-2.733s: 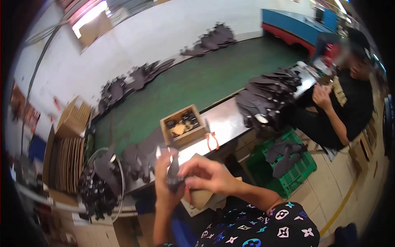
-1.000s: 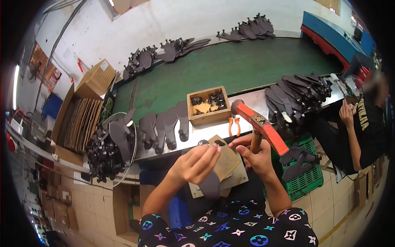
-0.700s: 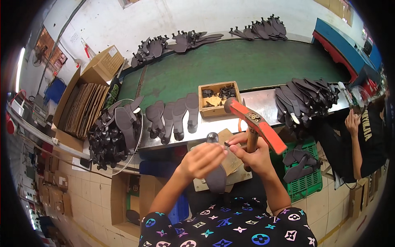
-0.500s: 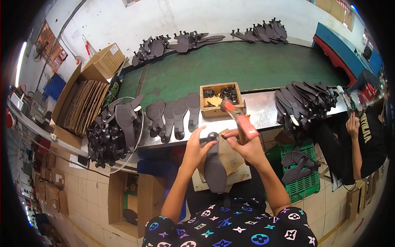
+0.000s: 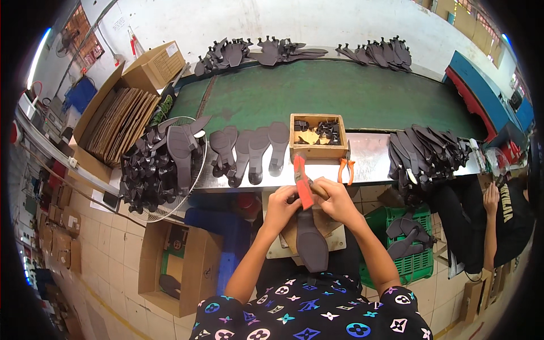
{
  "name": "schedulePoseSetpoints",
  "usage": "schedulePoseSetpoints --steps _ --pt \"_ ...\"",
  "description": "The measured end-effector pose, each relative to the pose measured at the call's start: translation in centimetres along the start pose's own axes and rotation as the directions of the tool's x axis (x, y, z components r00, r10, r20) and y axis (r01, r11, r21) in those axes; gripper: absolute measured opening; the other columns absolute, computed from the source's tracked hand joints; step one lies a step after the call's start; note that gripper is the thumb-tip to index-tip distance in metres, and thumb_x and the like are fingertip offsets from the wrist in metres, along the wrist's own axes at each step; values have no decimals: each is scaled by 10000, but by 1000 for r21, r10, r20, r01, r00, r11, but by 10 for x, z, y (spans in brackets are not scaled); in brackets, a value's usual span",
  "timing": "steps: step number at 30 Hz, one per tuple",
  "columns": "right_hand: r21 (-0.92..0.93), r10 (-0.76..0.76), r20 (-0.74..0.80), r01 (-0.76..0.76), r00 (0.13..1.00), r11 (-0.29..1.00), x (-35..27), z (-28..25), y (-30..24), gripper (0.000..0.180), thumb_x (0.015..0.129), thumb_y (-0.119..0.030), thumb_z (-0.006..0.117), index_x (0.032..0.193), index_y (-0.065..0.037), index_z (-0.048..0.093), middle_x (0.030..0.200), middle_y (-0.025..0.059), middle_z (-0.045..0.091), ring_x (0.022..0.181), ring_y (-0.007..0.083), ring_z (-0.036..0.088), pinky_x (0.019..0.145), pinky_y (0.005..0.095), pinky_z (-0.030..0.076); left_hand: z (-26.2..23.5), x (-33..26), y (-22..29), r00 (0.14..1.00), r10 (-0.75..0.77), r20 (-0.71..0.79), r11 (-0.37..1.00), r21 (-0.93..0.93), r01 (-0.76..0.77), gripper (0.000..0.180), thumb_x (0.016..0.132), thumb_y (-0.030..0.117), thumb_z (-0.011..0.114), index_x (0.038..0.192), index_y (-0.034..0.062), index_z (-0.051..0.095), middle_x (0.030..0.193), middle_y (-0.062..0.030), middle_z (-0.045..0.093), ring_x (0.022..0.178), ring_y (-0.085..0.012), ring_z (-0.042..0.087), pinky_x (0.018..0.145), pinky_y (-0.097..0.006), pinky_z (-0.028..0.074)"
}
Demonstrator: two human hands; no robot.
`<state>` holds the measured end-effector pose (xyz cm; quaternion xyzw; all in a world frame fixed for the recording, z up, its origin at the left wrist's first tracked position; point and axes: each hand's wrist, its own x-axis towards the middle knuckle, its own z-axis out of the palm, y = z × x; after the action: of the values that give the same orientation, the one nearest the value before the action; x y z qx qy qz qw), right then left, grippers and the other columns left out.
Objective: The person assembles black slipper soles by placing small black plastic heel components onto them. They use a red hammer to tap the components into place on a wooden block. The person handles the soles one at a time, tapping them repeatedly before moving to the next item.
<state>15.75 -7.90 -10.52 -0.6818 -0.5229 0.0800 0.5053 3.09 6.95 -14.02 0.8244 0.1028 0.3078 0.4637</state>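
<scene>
A dark grey shoe sole lies lengthwise in front of me, its toe end toward my body. My left hand is closed around its far, heel end, which the hand and hammer partly hide. In my right hand is a hammer with a red head, gripped by its short brown handle. The hammer head is over the heel end; whether it touches cannot be seen. Beneath the sole are a brown pad and a pale plate.
A wooden box of small black parts sits on the metal ledge beside orange-handled pliers. Soles line the ledge, left of a pile. A full wire basket, green crate and carton stand around. A co-worker's arm is at right.
My right hand has brought the hammer down toward the sole's heel end. My left hand's fingers have closed in around the heel. The whole view has shifted slightly.
</scene>
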Motion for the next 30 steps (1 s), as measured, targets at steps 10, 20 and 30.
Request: schedulePoseSetpoints --steps 10,20,30 --pt "-175 57 10 -55 998 983 -8 2 -17 280 809 31 695 1083 -7 648 1080 111 661 916 331 660 811 362 525 -9 7 -2 987 -58 151 993 -89 72 276 785 73 793 1047 12 733 932 -148 736 800 -216 716 726 -330 547" --pt "-54 123 -195 -136 973 989 -49 -25 -106 293 956 -31 622 1232 44 558 931 204 651 764 299 659 705 357 521 -13 9 -7 966 -111 235 957 -236 168 247 825 103 778 1050 2 765 993 -80 767 908 -113 678 858 -277 523" --pt "-90 186 -132 -199 974 976 -54 -12 -102 344 962 -75 617 1266 67 543 1094 297 648 934 469 646 789 461 524 -18 17 -8 931 -153 332 933 -263 247 231 820 110 783 1043 54 785 978 -54 765 880 -92 660 836 -275 524"
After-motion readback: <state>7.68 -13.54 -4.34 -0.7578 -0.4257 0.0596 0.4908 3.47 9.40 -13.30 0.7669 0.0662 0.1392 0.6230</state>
